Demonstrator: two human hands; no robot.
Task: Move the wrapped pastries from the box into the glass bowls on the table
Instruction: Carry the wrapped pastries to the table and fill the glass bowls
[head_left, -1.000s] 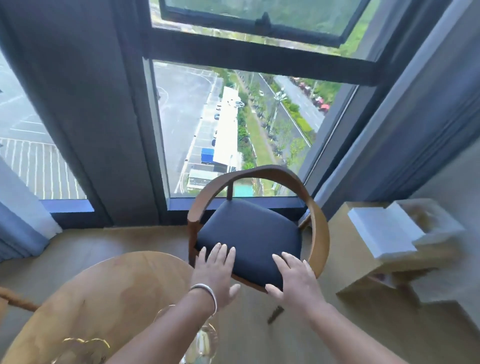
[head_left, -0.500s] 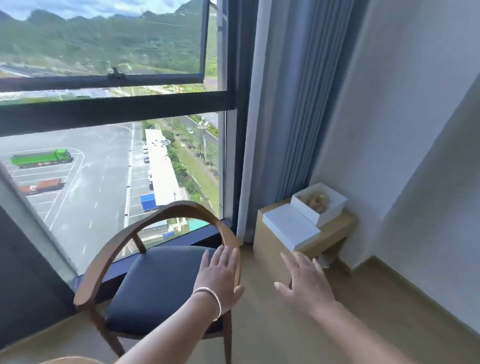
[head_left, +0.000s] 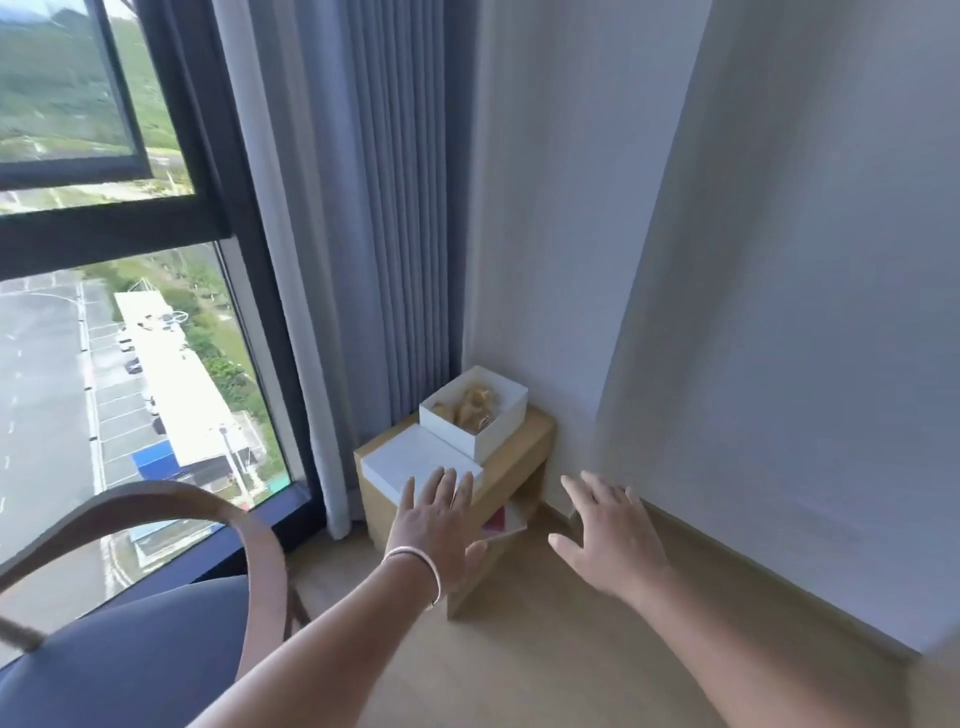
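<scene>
An open white box (head_left: 493, 434) stands on a small wooden side table (head_left: 519, 457) in the room's corner. Golden wrapped pastries (head_left: 471, 406) lie inside it. The box's white lid (head_left: 415, 460) rests flat beside it, on the table's left part. My left hand (head_left: 439, 530), with a bracelet at the wrist, hovers open in front of the lid and holds nothing. My right hand (head_left: 610, 538) is stretched out open to the right of the table, also with nothing in it. The glass bowls and the round table are out of view.
A wooden armchair with a blue seat (head_left: 156, 639) stands at the lower left. Grey curtains (head_left: 374, 260) hang by the window (head_left: 104, 364), just behind the side table. A white wall (head_left: 753, 260) runs along the right. A red-and-white item (head_left: 501, 522) lies on the side table's lower shelf.
My view has swung right, away from the round table and chair toward the corner. The box now sits nearer and more central, and both open hands have moved toward it.
</scene>
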